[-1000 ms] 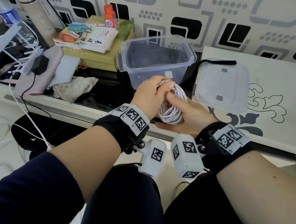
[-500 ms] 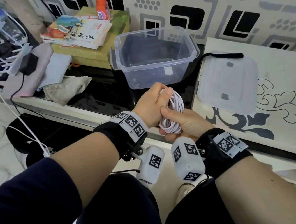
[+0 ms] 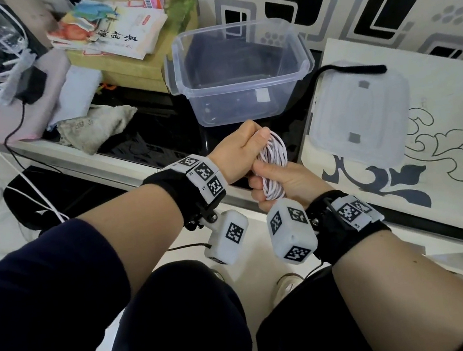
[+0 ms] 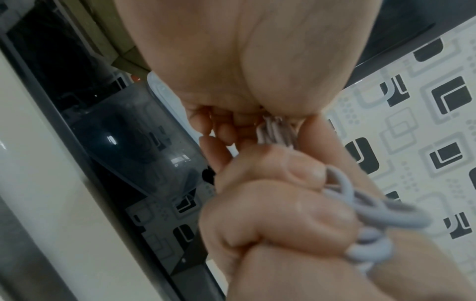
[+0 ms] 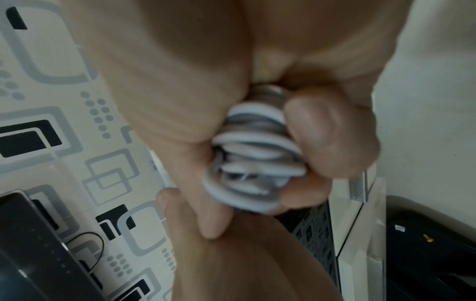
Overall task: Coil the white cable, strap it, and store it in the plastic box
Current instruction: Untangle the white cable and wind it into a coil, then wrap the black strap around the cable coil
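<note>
I have the coiled white cable [image 3: 272,167] gripped in both fists, left hand [image 3: 237,152] above, right hand [image 3: 280,185] below, just in front of the open plastic box [image 3: 239,68]. Coiling looks done; next I need the black strap [image 3: 354,66] lying by the lid [image 3: 361,117].

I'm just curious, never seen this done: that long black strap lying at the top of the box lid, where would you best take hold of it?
Probably the thick right end of the black strap. It lies flat along the far edge of the lid, uncovered, so fingers can pinch it from above. The thin left end curves down beside the plastic box, a tighter spot. Both hands are busy gripping the white cable.
</note>
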